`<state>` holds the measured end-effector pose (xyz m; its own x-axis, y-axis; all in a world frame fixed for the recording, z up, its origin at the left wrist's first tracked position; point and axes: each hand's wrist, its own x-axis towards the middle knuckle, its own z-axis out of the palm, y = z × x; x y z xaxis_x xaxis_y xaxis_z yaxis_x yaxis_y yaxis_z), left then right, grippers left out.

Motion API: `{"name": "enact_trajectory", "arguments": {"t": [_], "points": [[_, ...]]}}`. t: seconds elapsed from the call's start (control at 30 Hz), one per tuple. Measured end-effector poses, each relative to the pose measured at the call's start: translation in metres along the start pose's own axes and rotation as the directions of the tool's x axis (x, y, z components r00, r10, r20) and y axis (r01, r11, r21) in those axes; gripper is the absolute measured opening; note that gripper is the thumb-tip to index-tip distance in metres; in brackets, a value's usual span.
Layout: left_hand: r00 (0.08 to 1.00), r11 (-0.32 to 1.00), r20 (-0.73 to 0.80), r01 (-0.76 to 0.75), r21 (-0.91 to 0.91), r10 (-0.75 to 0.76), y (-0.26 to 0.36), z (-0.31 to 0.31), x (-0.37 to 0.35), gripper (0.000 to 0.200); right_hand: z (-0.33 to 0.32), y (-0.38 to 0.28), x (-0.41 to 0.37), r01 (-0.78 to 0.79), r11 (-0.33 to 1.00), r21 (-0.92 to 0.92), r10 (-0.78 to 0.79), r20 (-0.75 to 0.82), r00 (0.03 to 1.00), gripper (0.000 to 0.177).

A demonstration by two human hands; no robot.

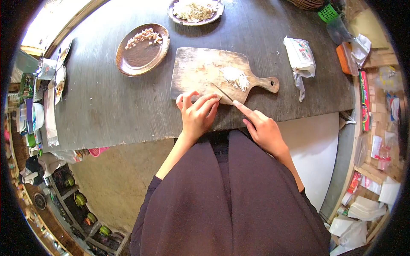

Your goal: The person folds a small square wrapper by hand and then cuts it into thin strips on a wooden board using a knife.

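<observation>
A worn wooden cutting board (194, 68) lies on the dark table, its handle to the right. My right hand (264, 130) grips a knife (223, 92), index finger stretched along it and the blade pointing up and left over the board. At the board's near edge, my left hand (197, 112) has its fingers bent and pinched against a small pale piece of food (220, 96), beside the blade. What kind of food it is, I cannot make out. Thin white shreds (236, 79) form a small pile near the board's handle.
A brown plate (143, 59) with small pinkish chopped pieces (144, 37) stands left of the board. Behind it is a bowl (196, 22) of pale shredded food (194, 9). A white plastic packet (300, 56) lies to the right. Crowded shelves flank the table (115, 106).
</observation>
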<state>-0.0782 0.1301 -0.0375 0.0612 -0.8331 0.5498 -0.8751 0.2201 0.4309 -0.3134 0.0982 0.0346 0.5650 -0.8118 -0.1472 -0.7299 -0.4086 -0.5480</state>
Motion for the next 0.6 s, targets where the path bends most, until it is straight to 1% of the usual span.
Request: {"name": "enact_trajectory", "arguments": {"t": [0.23, 0.4, 0.47, 0.53, 0.6], "points": [[1.0, 1.0, 0.022, 0.006, 0.01, -0.006, 0.001, -0.003, 0.0, 0.02, 0.01, -0.001, 0.0, 0.048, 0.998, -0.041, -0.049, -0.018, 0.999, 0.063], [1.0, 0.999, 0.025, 0.004, 0.041, -0.005, 0.002, -0.005, 0.002, 0.02, 0.013, 0.001, -0.001, 0.049, 0.995, -0.082, -0.051, -0.019, 0.999, 0.064], [1.0, 1.0, 0.023, 0.002, 0.024, -0.003, 0.002, -0.003, 0.001, 0.021, 0.014, 0.001, -0.001, 0.052, 0.994, -0.099, -0.055, -0.025, 0.998, 0.064], [1.0, 1.0, 0.021, 0.0, 0.009, 0.0, 0.001, -0.002, 0.001, 0.021, 0.014, 0.002, -0.001, 0.012, 0.989, -0.149, -0.019, -0.046, 0.999, 0.063], [1.0, 1.0, 0.011, 0.0, 0.01, 0.0, 0.001, -0.001, 0.001, 0.022, 0.009, 0.001, -0.002, 0.018, 0.992, -0.124, -0.022, -0.035, 0.999, 0.062]]}}
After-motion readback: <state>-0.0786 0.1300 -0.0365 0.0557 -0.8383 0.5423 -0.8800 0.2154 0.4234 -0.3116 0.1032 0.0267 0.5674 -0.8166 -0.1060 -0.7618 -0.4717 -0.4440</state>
